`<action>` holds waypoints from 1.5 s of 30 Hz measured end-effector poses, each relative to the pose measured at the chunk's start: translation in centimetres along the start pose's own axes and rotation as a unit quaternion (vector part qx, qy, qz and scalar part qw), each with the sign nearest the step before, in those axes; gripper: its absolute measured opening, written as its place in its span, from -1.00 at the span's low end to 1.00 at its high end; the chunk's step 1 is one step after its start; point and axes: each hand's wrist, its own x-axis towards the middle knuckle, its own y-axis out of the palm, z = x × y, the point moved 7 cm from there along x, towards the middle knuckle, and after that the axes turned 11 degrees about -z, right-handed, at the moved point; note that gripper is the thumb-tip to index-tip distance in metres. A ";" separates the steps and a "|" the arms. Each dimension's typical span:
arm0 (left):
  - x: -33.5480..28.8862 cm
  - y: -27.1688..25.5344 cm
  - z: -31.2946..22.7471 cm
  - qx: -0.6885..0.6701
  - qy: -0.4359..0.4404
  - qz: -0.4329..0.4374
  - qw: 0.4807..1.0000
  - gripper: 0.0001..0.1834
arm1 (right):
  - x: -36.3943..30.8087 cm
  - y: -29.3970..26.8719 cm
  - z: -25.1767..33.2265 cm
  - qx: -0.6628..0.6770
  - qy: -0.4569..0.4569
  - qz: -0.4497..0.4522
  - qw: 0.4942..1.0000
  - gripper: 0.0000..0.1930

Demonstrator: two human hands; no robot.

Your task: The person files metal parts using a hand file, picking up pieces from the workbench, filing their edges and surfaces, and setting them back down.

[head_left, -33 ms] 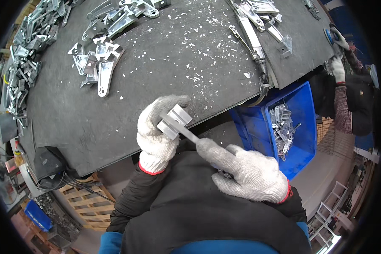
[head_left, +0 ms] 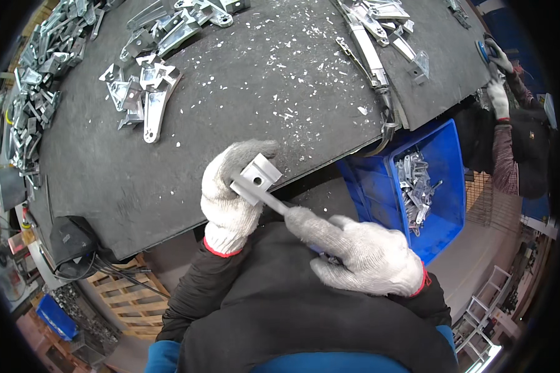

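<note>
My left hand (head_left: 230,189), in a white knitted glove with a red cuff, is closed round a silver metal part (head_left: 266,171). The end facing up is blocky and has a round dark hole. A narrow flat file (head_left: 271,200) lies across the part's lower edge. My right hand (head_left: 361,252), gloved the same way, grips the file with the index finger stretched along it; its handle is hidden in the palm. Both hands are just off the near edge of the dark work table (head_left: 230,105).
Several silver brackets (head_left: 158,99) lie on the table, with a larger heap (head_left: 40,81) along its left side. A long tool with a hose (head_left: 370,56) rests at right. Below stands a blue bin (head_left: 445,186) of metal parts. A co-worker's gloved hand (head_left: 496,99) is far right.
The file has shifted slightly down and left across the part, and the hole in the part now shows. My left hand has hardly moved.
</note>
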 end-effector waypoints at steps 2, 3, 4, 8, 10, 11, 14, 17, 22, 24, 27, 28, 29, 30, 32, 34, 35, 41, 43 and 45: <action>-0.2 0.0 0.4 0.000 -0.007 -0.007 1.000 -0.47 | 0.0 0.9 0.0 0.152 -0.104 0.021 0.983 -0.22; -0.3 -0.2 0.5 0.004 -0.015 -0.022 1.000 -0.43 | 0.2 1.2 -0.5 0.152 -0.106 0.020 0.983 -0.22; -0.4 -0.2 0.6 0.005 -0.013 -0.021 1.000 -0.43 | 0.3 1.1 -0.5 0.188 -0.135 -0.009 0.973 -0.21; -0.3 0.1 0.8 0.004 -0.032 -0.004 0.999 -0.46 | 0.0 1.1 -0.2 0.224 -0.187 -0.028 0.956 -0.20; -0.5 0.2 0.4 -0.018 0.014 -0.023 0.999 -0.57 | -0.3 1.1 -0.3 0.205 -0.180 -0.035 0.961 -0.21; -0.4 0.2 0.0 -0.018 0.015 -0.022 0.999 -0.57 | -0.5 1.1 -0.4 0.187 -0.171 -0.042 0.966 -0.21; -0.1 0.3 0.1 0.068 -0.055 -0.029 0.996 -0.63 | -0.2 0.0 -0.4 0.090 0.001 -0.005 0.996 -0.25; 0.3 1.0 -0.4 0.088 -0.026 -0.028 0.995 -0.66 | -0.9 0.1 -0.1 0.032 -0.079 -0.108 0.991 -0.23; 0.9 1.5 -0.7 0.138 -0.021 -0.020 0.990 -0.66 | -0.8 -0.7 0.2 -0.040 -0.064 -0.143 0.987 -0.24; 1.2 1.5 -0.9 0.129 -0.027 -0.012 0.991 -0.67 | -0.7 -0.9 0.1 -0.021 -0.069 -0.096 0.993 -0.22; 1.2 1.0 -1.1 0.126 -0.011 -0.020 0.992 -0.67 | -0.8 -2.0 -1.1 0.103 -0.036 -0.055 0.993 -0.12; 1.9 1.7 -1.2 0.124 0.009 -0.030 0.992 -0.66 | -0.6 -2.6 -1.8 0.094 -0.038 -0.075 0.992 -0.12; 2.3 2.3 -2.3 0.208 0.006 -0.060 0.976 -0.64 | -0.2 -3.3 -2.8 0.132 -0.050 -0.130 0.981 -0.07; 2.8 1.7 -1.8 0.231 -0.076 -0.094 0.965 -0.52 | 0.2 -4.0 -3.9 0.171 -0.065 -0.184 0.966 -0.01; 4.7 3.5 -3.0 0.196 -0.128 -0.104 0.967 -0.38 | 1.8 -3.9 -6.6 0.147 -0.022 -0.203 0.968 0.03; 7.2 6.3 -4.1 0.237 -0.175 -0.058 0.954 -0.33 | 3.4 -3.1 -8.2 0.154 -0.041 -0.227 0.961 0.01; 8.9 7.6 -3.2 0.280 -0.140 -0.029 0.949 -0.33 | 3.6 -3.1 -8.0 0.155 -0.085 -0.241 0.954 0.00; 16.1 21.4 -1.2 0.374 0.022 0.177 0.910 -0.26 | 2.9 -2.5 -7.5 0.010 0.059 -0.213 0.975 0.05; 17.3 24.0 -2.5 0.380 -0.003 0.140 0.914 -0.16 | 3.2 -2.1 -7.2 -0.016 0.045 -0.225 0.973 0.02; 17.8 23.4 -5.2 0.446 0.047 0.075 0.890 -0.25 | 3.6 -2.2 -6.6 -0.014 0.036 -0.217 0.975 0.01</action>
